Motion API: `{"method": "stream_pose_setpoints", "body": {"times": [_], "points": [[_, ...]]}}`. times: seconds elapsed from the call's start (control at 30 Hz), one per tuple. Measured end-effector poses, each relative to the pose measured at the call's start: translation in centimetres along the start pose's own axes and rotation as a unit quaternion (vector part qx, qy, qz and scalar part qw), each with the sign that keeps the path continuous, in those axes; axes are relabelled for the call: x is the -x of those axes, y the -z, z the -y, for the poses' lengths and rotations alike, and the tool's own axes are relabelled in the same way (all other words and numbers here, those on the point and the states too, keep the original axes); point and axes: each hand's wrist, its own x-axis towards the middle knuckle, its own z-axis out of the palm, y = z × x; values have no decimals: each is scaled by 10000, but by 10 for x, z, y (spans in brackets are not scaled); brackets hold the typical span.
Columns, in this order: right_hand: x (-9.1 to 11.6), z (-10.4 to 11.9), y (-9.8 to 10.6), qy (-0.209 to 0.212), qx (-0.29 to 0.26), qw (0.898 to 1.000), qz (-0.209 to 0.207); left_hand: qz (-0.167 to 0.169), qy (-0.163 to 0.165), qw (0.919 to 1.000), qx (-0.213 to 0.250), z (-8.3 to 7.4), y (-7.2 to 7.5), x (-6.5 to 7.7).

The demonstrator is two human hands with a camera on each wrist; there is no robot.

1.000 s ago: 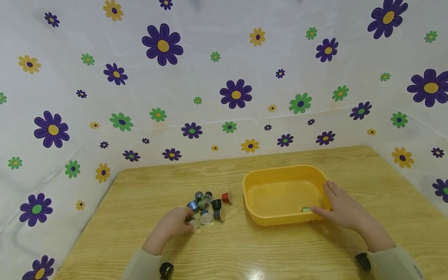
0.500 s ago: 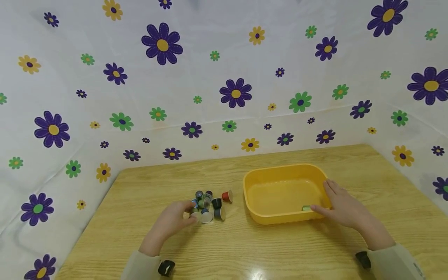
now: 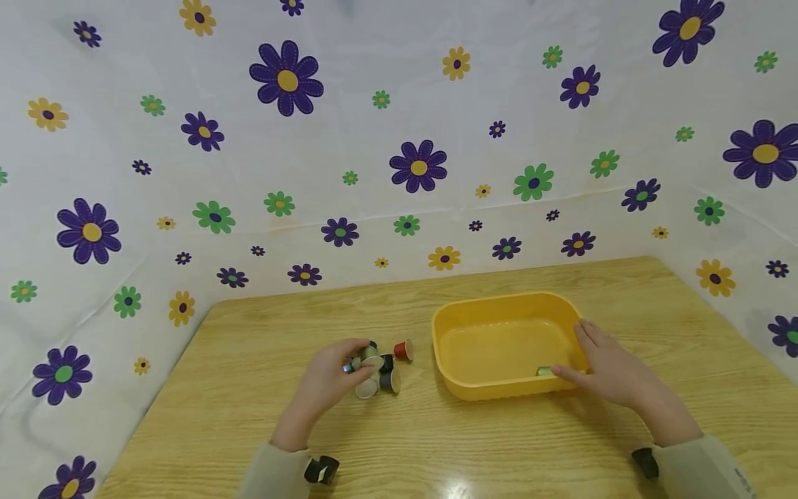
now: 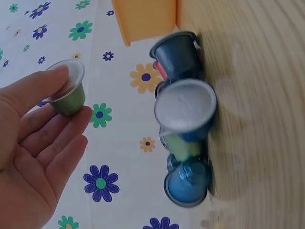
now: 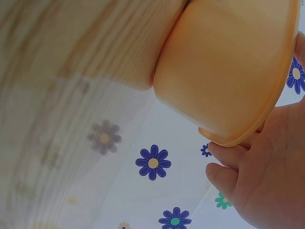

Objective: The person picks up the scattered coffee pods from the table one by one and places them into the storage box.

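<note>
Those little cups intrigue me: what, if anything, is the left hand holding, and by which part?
The left hand holds a green capsule, thumb on its pale lid, fingers against its green body.

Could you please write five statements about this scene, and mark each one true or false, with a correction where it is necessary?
1. The left hand pinches a green capsule. True.
2. The right hand holds a red capsule. False: it touches the yellow tray, and the red capsule lies on the table.
3. A second green capsule lies inside the yellow tray. True.
4. The yellow tray stands to the left of the capsule pile. False: it stands to the right.
5. The cloth behind the table has a flower pattern. True.
</note>
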Motion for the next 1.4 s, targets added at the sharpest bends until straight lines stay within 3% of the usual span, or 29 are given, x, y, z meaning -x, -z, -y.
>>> {"method": "stream_pose_setpoints", "body": {"times": [0.2,0.47,1.4], "points": [[0,-1,-2,-64,-63,9999,51,-424,-82,9979,486,-8,-10,-7],[-1,0,-1,-38,-13,10000,18,-561,-180,9948,827,-19,-19,-17],[0,1,-1,-118,13,9999,91,-281,-477,9908,1236,-47,-37,-33]]}}
